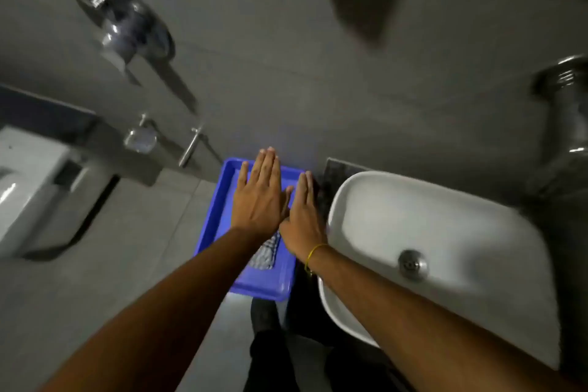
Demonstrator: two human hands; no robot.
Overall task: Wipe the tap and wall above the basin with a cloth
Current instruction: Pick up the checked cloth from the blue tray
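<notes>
My left hand and my right hand are stretched out flat, side by side, palms down over a blue tray. Both hold nothing, fingers straight and close together. A grey checked cloth lies in the tray, partly hidden under my wrists. A yellow band circles my right wrist. The white oval basin with its metal drain sits right of the tray. A blurred chrome tap stands at the far right edge, against the grey wall.
A round chrome paper holder hangs on the wall at upper left. Below it are a small chrome dish and a spray handle. A white toilet stands at the far left. My dark trousers show below the tray.
</notes>
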